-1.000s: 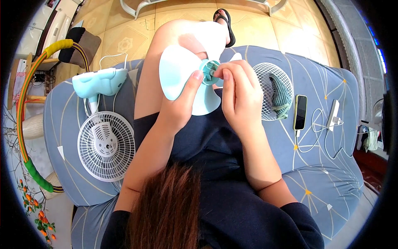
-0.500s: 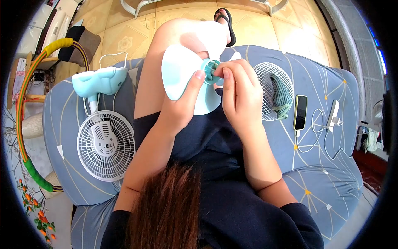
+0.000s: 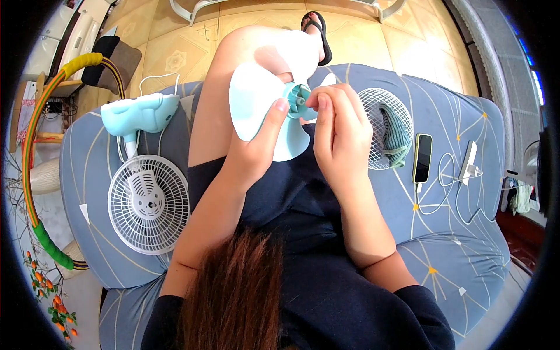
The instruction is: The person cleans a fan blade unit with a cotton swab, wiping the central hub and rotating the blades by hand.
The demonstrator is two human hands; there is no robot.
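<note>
Hands (image 3: 255, 156) at fan blades (image 3: 254, 105), farther apart

Pale blue fan blade (image 3: 255, 102), hub upward

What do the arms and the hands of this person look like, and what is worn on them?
The left hand and the right hand are without gloves. Short, plain dark navy sleeves end above the elbows, so both forearms are bare. I see no watch or bracelet. The left fingers are partly hidden, so rings there cannot be ruled out.
</note>
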